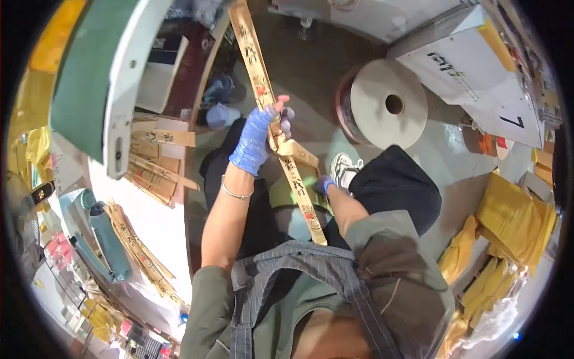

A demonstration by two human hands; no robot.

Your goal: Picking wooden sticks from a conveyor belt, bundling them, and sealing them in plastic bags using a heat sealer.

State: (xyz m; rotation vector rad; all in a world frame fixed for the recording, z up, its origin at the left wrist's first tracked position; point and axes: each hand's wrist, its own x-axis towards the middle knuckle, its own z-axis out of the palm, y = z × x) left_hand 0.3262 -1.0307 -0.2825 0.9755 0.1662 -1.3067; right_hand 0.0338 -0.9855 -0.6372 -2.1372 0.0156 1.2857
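Note:
A long tan strip [250,57], printed with dark brush strokes and red marks, runs from the far middle down toward my lap. My left hand [263,128], in a blue glove with bare fingertips showing, is closed around it. Just below that hand the strip has a fold or loop [293,149] bending off to the right, while its lower length [305,203] hangs straight toward my apron. To the right of this lower length is my right hand [324,183], also gloved in blue, near a yellow-green thing I cannot make out. Its fingers are mostly hidden.
A large spool [371,105] with a pale round side stands on the floor ahead right, beside a white box [460,66]. At left, more printed strips [158,161] and a teal stapler [107,242] lie on a white table [170,239]. Yellow bags [508,209] pile up at right.

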